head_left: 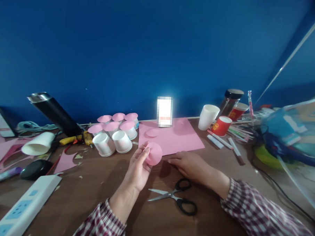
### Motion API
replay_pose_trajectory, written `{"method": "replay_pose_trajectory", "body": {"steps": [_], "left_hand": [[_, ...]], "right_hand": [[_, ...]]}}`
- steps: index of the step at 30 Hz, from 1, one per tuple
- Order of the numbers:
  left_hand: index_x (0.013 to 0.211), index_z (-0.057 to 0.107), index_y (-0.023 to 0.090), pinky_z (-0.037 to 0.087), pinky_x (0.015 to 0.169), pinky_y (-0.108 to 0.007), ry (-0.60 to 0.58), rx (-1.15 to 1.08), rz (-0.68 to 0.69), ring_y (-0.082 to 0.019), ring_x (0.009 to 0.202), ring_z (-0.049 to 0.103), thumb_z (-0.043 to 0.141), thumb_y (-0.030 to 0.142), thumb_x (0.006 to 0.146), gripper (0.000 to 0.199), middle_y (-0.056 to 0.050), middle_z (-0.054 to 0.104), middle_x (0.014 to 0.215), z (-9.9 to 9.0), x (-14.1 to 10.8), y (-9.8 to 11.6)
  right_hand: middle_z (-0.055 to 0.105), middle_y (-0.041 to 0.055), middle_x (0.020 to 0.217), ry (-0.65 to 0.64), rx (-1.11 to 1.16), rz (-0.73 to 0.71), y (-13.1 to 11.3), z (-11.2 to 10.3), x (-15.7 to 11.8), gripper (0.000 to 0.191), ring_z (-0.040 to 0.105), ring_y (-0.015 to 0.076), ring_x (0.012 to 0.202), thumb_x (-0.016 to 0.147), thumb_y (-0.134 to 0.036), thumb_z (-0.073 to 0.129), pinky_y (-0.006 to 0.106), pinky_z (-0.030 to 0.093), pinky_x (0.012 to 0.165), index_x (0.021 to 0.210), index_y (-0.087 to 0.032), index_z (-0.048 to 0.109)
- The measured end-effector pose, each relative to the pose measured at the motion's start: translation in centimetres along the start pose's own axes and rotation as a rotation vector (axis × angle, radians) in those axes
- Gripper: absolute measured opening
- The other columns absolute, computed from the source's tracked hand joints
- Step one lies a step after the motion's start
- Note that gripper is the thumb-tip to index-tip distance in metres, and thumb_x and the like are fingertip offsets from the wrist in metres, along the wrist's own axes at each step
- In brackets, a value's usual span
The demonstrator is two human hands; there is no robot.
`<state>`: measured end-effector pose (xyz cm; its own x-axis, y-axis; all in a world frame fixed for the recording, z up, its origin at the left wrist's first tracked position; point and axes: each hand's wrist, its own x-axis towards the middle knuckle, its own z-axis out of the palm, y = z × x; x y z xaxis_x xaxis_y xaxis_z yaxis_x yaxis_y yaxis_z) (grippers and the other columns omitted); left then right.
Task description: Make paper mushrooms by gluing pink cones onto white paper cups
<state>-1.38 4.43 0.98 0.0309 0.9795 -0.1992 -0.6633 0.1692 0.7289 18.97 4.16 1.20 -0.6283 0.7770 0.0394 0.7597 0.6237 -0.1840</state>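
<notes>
My left hand pinches a small pink paper disc between thumb and fingers. To its right my right hand hovers or rests low over the brown table, palm down; its fingers point left and what lies beneath them is hidden. Scissors with black handles lie with blades apart below the hands. Behind them is a pink paper sheet with another pink disc on it. Upside-down white cups stand at the left, several topped with pink discs; two front cups have none.
A power strip, black flask, pliers and pink scraps lie on the left. White cup, red cup, markers and a plastic bag are on the right. A pixelated bright rectangle stands before the blue wall.
</notes>
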Motion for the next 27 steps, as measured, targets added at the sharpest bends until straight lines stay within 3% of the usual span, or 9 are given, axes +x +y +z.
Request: {"method": "replay_pose_trajectory", "body": {"steps": [3,7,10,13,17,20,23,25,27], "left_hand": [[0.106,0.062,0.022,0.051,0.061,-0.019,0.015,0.009,-0.017,-0.010,0.076,0.063,0.075,0.024,0.069,0.039,0.001,0.066,0.093,0.0,-0.1,0.0],[0.105,0.062,0.021,0.050,0.062,-0.017,-0.008,0.004,0.005,-0.008,0.075,0.062,0.075,0.023,0.069,0.038,0.002,0.066,0.089,-0.1,-0.1,-0.2],[0.102,0.063,0.020,0.050,0.065,-0.017,-0.010,0.013,0.015,-0.008,0.077,0.062,0.075,0.023,0.068,0.037,0.002,0.066,0.089,-0.1,-0.1,-0.3],[0.102,0.063,0.021,0.050,0.062,-0.018,0.010,0.041,-0.008,-0.009,0.074,0.063,0.077,0.025,0.066,0.039,0.002,0.066,0.088,0.0,-0.2,-0.2],[0.107,0.061,0.023,0.050,0.059,-0.018,0.039,0.072,-0.036,-0.009,0.071,0.063,0.076,0.028,0.067,0.043,0.001,0.066,0.089,-0.1,-0.2,-0.3],[0.108,0.061,0.023,0.050,0.060,-0.018,0.024,0.068,-0.041,-0.009,0.074,0.063,0.075,0.028,0.069,0.042,0.001,0.066,0.092,-0.2,-0.2,-0.5],[0.107,0.061,0.021,0.051,0.062,-0.019,0.013,0.063,-0.033,-0.010,0.075,0.063,0.076,0.027,0.067,0.043,0.000,0.066,0.093,0.0,-0.3,-0.6],[0.106,0.062,0.021,0.050,0.060,-0.018,0.030,0.072,-0.037,-0.010,0.075,0.063,0.077,0.026,0.065,0.044,-0.001,0.066,0.093,0.2,-0.3,-0.5],[0.106,0.061,0.021,0.048,0.059,-0.018,0.048,0.093,-0.050,-0.010,0.073,0.062,0.078,0.027,0.063,0.046,-0.001,0.065,0.093,0.3,-0.4,-0.6]], "right_hand": [[0.060,0.0082,0.093,0.050,-0.009,0.023,-0.3,-0.2,0.1,0.026,0.054,0.0182,0.082,0.088,-0.016,0.045,0.028,0.041,0.070,0.104,-0.019,0.065],[0.060,0.0080,0.099,0.030,-0.004,0.002,-0.9,0.4,0.6,0.044,0.054,0.0193,0.085,0.086,-0.017,0.046,0.029,0.041,0.072,0.130,-0.024,0.049],[0.060,0.0083,0.100,-0.034,-0.022,0.016,-1.0,0.4,0.8,0.050,0.055,0.0199,0.084,0.086,-0.018,0.046,0.030,0.041,0.071,0.135,-0.028,0.044],[0.061,0.0074,0.097,-0.049,-0.016,0.014,-0.5,-0.1,0.4,0.041,0.055,0.0190,0.083,0.086,-0.017,0.046,0.029,0.041,0.071,0.125,-0.026,0.055],[0.060,0.0077,0.090,0.057,-0.025,0.096,0.4,-0.8,-0.1,0.023,0.055,0.0182,0.081,0.086,-0.015,0.046,0.028,0.041,0.070,0.096,-0.017,0.067],[0.060,0.0066,0.092,0.104,0.025,0.080,0.6,-0.6,-0.2,0.029,0.055,0.0169,0.081,0.089,-0.015,0.044,0.026,0.041,0.070,0.110,-0.020,0.063],[0.061,0.0071,0.096,0.049,0.069,0.013,0.9,-0.3,-0.4,0.031,0.057,0.0183,0.082,0.091,-0.029,0.048,0.027,0.042,0.069,0.119,-0.024,0.059],[0.063,0.0074,0.097,0.029,0.110,0.040,1.6,-0.4,-0.9,0.027,0.058,0.0188,0.084,0.090,-0.032,0.051,0.027,0.043,0.072,0.111,-0.022,0.063],[0.065,0.0073,0.093,0.042,0.122,0.158,2.7,-0.9,-1.7,0.019,0.060,0.0186,0.083,0.089,-0.027,0.051,0.027,0.043,0.072,0.098,-0.019,0.066]]}}
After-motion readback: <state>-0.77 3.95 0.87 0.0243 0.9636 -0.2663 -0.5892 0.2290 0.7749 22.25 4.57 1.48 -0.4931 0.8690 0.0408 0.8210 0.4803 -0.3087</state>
